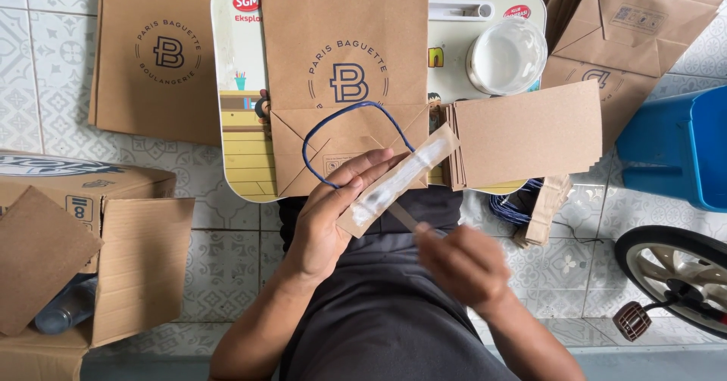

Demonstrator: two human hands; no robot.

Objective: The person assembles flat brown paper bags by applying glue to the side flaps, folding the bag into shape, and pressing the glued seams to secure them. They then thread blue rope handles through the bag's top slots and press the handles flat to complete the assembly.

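The work in hand looked like the gluing of a handle strip for a paper bag. The left hand [322, 226] grasped a narrow brown cardboard strip [397, 180], thumb and fingers pinched around its lower end, so that the strip rose slantwise up and to the right from that grip, with a pale wet-looking streak down its middle. The right hand [466, 263], below and to the right of the left grip, was clenched around a thin flat stick [405, 218] whose tip lay against the strip just past the left fingertips; motion blur made that hand soft, so exactly how the fingers pinched the stick could not be made out. Above the left grip a blue cord loop [344, 135] lay on the folded bottom of a brown paper bag [341, 55], which rested flat on a small printed lap surface [231, 123]. Judging by this, the spreading step was under way, and the next move would call for an even coat along the strip and then a square placement over the cord ends. Up and to the right of both grips stood a round bowl of white paste [506, 55] and a stack of cut cardboard pieces [526, 135]. Whether the cord's ends were already fixed under the bag's fold was hidden, and the cardboard box [113, 237] far left of the grip was cut off by the frame's edge.
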